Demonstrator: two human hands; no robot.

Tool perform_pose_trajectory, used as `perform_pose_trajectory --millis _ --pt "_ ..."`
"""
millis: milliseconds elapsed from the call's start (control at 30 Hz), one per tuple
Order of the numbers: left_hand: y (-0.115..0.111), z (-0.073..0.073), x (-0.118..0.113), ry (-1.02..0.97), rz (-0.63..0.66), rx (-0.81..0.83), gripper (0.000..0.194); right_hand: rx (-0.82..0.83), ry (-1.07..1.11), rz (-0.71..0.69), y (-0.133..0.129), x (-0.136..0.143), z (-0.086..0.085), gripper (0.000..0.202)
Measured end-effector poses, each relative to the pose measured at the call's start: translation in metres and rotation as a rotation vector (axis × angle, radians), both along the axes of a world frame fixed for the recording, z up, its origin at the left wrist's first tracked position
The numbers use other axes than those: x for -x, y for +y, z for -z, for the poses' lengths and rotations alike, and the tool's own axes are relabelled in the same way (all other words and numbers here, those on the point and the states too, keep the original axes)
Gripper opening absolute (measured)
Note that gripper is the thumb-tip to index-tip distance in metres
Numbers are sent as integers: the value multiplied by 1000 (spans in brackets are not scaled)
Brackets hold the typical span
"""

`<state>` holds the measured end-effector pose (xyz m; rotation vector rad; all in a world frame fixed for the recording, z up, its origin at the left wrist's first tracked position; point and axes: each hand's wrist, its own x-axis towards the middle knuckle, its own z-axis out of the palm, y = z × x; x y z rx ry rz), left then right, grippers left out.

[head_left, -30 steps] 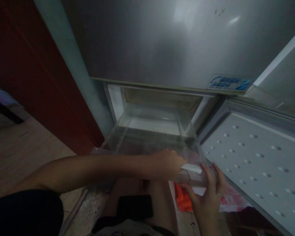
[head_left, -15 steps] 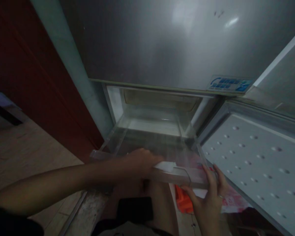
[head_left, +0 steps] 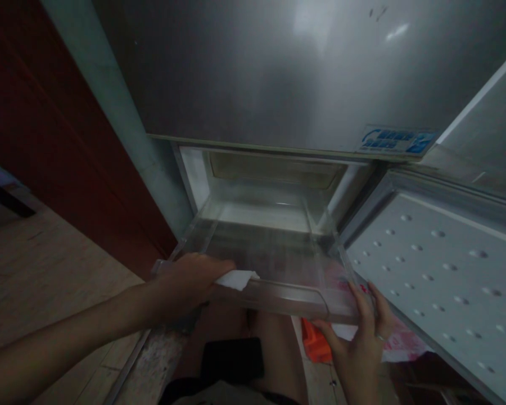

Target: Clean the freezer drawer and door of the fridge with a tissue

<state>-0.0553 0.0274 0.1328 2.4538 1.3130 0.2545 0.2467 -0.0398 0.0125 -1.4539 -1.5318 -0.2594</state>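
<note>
A clear plastic drawer point(head_left: 261, 247) is pulled partway out of the fridge's lower compartment point(head_left: 274, 171). My left hand point(head_left: 189, 281) is closed on a white tissue point(head_left: 237, 279) and presses it along the left part of the drawer's front edge. Its fingers are partly hidden behind the tissue and slightly blurred. At the drawer's right front corner my right hand point(head_left: 360, 334) grips the front panel, thumb below and fingers over the side. A ring shows on one finger.
The upper fridge door point(head_left: 257, 79) is closed above. The lower door point(head_left: 442, 270) stands swung out at the right. A dark phone-like object point(head_left: 233, 360) lies on my lap. Orange point(head_left: 316, 341) and pink-white bags point(head_left: 402, 343) are below right; a red door frame point(head_left: 80, 140) is at left.
My left hand has slid left along the drawer's front edge with the tissue. My right hand stays at the right corner, and the drawer sits about where it was.
</note>
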Motion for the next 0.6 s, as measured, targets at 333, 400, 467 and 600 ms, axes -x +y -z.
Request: perform_pose_trajectory --millis 333,400,467,600 --pt "-6 10 -108 166 239 -66 14 -5 17 -8 1 0 3 74" --pt "-7 12 -128 147 248 -77 16 -4 24 -10 0 1 3 74" --pt "-8 13 -138 121 252 -107 16 -12 24 -17 0 0 3 74" --pt "-8 14 -129 80 270 -135 13 -3 19 -17 0 -1 5 74"
